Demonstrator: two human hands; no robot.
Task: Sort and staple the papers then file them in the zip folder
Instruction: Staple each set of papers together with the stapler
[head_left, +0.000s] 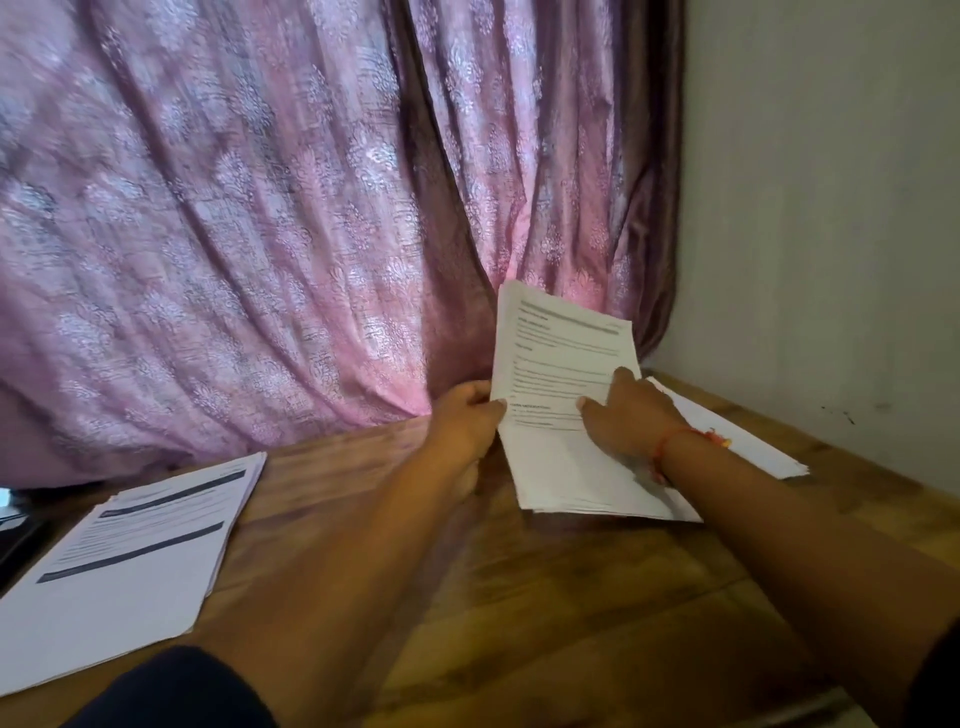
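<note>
A stack of printed white papers (561, 353) stands tilted up at the back right of the wooden table (519, 597), its lower part resting on the tabletop. My left hand (467, 421) grips the stack's left edge. My right hand (628, 410) lies on the front of the top sheet, fingers spread against the paper. More white sheets (748, 441) lie flat under and to the right of the stack. A second pile of papers with dark header bars (124, 561) lies at the front left. No stapler or zip folder shows in view.
A pink patterned curtain (260, 234) hangs right behind the table. A pale wall (831, 208) closes the right side. A dark object (15, 540) sits at the far left edge, mostly cut off.
</note>
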